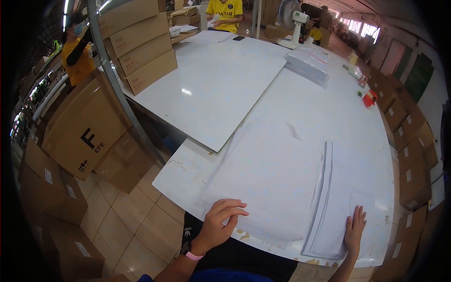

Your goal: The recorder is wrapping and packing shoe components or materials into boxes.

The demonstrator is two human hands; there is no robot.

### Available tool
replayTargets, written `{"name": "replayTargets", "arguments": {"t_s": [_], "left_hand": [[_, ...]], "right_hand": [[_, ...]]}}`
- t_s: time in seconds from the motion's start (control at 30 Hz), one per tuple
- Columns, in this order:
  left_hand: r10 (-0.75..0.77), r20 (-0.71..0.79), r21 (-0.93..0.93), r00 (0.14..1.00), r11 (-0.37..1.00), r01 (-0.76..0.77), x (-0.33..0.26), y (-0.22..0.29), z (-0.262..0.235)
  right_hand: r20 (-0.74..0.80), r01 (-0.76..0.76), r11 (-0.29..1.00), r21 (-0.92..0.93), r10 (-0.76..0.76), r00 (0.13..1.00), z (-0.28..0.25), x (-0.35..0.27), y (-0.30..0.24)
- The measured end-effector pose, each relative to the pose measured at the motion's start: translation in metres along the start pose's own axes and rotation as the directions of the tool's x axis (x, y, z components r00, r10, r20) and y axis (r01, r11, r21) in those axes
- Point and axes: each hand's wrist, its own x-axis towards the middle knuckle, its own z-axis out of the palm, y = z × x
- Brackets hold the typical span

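Note:
A wide stack of white sheets [270, 174] lies flat on the white table in front of me. To its right is a narrower pile of folded white sheets [331, 207], its layered fold on the left side. My left hand [221, 223] is over the near left part of the wide stack, fingers loosely bent and thumb apart, holding nothing. Whether its fingertips touch the paper I cannot tell. My right hand [355, 231] rests on the right part of the folded pile with its fingers stretched out.
The white table [277, 103] carries a raised white board [197, 103], stacked brown boxes [145, 61], a bagged stack [307, 66], a red tape dispenser [369, 98] and a fan [292, 23]. Cartons [87, 131] stand left, more cartons [413, 164] right. Two people in yellow shirts work beyond.

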Motion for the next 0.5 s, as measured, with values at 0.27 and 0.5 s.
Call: {"name": "replayTargets", "arguments": {"t_s": [0.27, 0.5], "left_hand": [[-0.008, -0.02, 0.003, 1.0, 1.0, 0.008, 0.009, 0.0, -0.007], [-0.145, 0.28, -0.421, 0.949, 0.87, 0.257, 0.007, 0.012, 0.014]], "right_hand": [[-0.159, 0.01, 0.98, 0.198, 0.022, 0.987, -0.004, 0.002, -0.009], [-0.25, 0.086, 0.69, 0.718, 0.14, 0.958, -0.055, -0.038, -0.122]]}}
